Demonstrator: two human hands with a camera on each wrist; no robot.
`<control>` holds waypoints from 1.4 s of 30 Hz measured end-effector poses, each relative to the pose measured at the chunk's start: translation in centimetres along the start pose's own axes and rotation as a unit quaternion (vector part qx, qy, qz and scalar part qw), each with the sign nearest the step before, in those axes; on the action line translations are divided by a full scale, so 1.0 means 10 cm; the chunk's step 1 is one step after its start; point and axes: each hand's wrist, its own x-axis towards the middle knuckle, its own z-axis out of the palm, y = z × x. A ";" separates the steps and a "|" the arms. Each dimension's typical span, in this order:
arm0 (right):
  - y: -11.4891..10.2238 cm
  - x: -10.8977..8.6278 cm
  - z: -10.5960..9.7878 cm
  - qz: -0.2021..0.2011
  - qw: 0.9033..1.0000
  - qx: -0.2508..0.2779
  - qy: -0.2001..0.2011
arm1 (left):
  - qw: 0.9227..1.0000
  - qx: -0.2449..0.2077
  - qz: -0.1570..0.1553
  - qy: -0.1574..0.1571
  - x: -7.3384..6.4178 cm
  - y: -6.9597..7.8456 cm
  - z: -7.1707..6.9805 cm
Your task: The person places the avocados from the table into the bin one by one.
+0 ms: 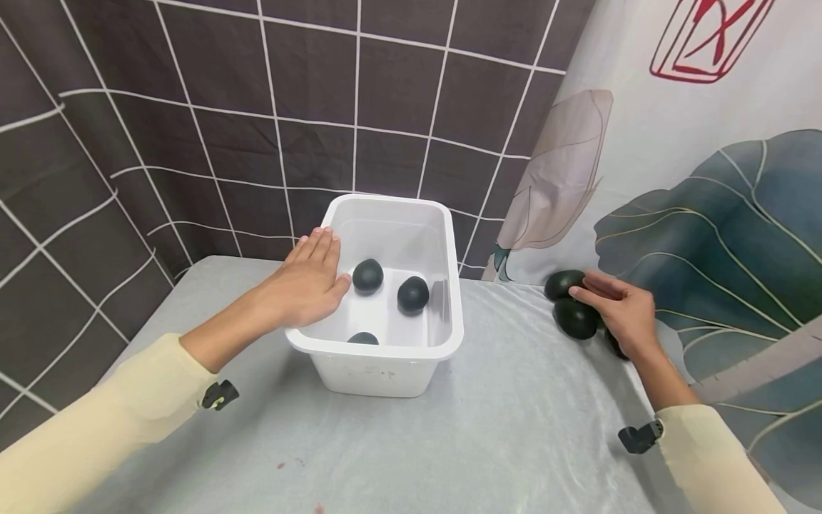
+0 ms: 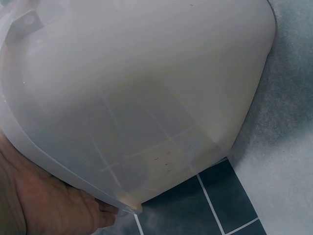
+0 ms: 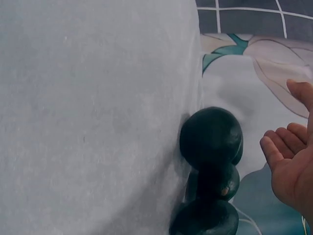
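Observation:
A white plastic tub (image 1: 379, 352) stands on the cloth-covered table, with dark green, avocado-like fruits inside: one fruit (image 1: 367, 276) at the left, another fruit (image 1: 413, 295) at the right and part of a third behind the near rim. My left hand (image 1: 303, 284) rests with straight fingers along the tub's left rim; the left wrist view shows the tub's outer wall (image 2: 146, 98) beside it. Over at the right, my right hand (image 1: 624, 314) hovers by several more of these fruits (image 1: 576, 318), fingers loosely bent. The right wrist view shows a gap between that hand and the nearest fruit (image 3: 210, 139).
Grey cloth (image 1: 514, 428) covers the table. A dark tiled-pattern curtain (image 1: 398, 86) hangs behind the tub and on the left. Along the right edge, next to the loose fruits, hangs a white sheet with a leaf print (image 1: 726, 243).

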 end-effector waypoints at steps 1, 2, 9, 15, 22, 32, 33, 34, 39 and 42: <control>0.01 0.00 -0.02 0.004 1.000 0.000 0.003 | 1.000 -0.001 0.000 0.000 0.00 0.00 0.00; 0.02 0.00 -0.04 0.007 1.000 -0.003 0.005 | 1.000 -0.002 0.000 0.000 0.00 0.00 0.00; 0.06 -0.02 -0.17 0.035 0.999 -0.023 0.008 | 1.000 -0.004 0.000 0.001 0.00 0.01 0.00; 0.11 -0.04 -0.25 0.045 0.999 -0.023 0.015 | 1.000 -0.004 0.003 0.002 0.00 0.01 0.00; 0.16 -0.08 -0.35 0.068 0.997 -0.022 0.035 | 1.000 -0.005 0.001 0.000 0.00 0.01 0.00; 0.28 -0.14 -0.44 0.127 0.989 -0.037 0.061 | 1.000 -0.004 0.002 0.001 -0.01 0.01 -0.01; 0.30 -0.15 -0.45 0.133 0.988 -0.035 0.064 | 1.000 -0.004 0.003 0.001 -0.01 0.01 -0.02; 0.31 -0.15 -0.46 0.138 0.988 -0.033 0.068 | 1.000 -0.003 0.003 0.002 -0.01 0.00 -0.01; 0.36 -0.17 -0.47 0.166 0.981 -0.038 0.092 | 1.000 -0.004 0.004 0.001 -0.01 -0.01 -0.01; 0.38 -0.18 -0.48 0.175 0.978 -0.039 0.104 | 1.000 -0.005 0.005 0.001 0.00 -0.01 0.00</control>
